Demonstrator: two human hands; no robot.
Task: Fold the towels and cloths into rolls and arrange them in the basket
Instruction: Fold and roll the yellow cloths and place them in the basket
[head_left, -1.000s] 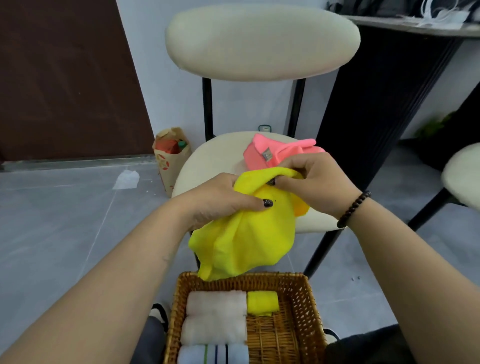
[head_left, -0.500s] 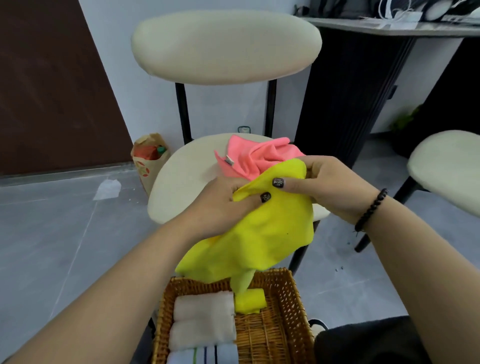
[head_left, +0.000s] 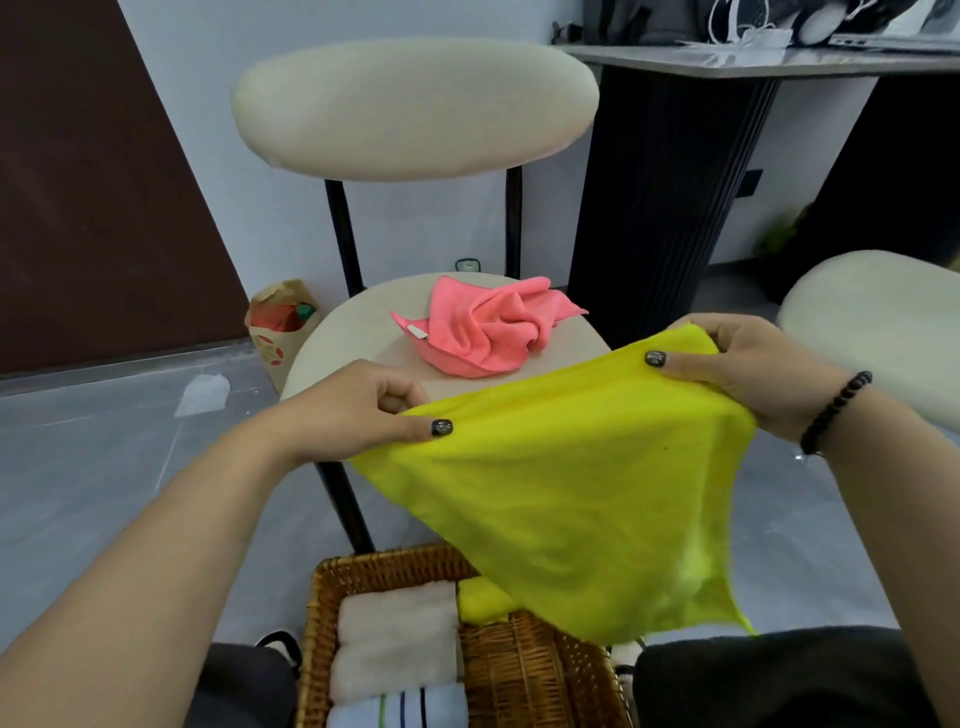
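A yellow cloth (head_left: 571, 488) hangs spread between both hands above the wicker basket (head_left: 519, 670). My left hand (head_left: 358, 405) pinches its left corner and my right hand (head_left: 748, 364) pinches its upper right corner. A crumpled pink cloth (head_left: 488, 327) lies on the cream chair seat (head_left: 343, 343) behind. In the basket sit two white rolled towels (head_left: 395, 639), a striped white roll (head_left: 400, 709) and a small yellow roll (head_left: 483, 603) partly hidden by the hanging cloth.
The chair's cream backrest (head_left: 415, 109) rises ahead. A second cream seat (head_left: 878, 327) is at the right. A paper bag (head_left: 275, 332) and a scrap of white paper (head_left: 205, 392) lie on the grey floor. A dark table (head_left: 727, 57) stands behind.
My hands have moved apart, pulling the bunched yellow cloth open into a spread sheet. The pink cloth, earlier partly covered by my hands, now lies exposed on the seat.
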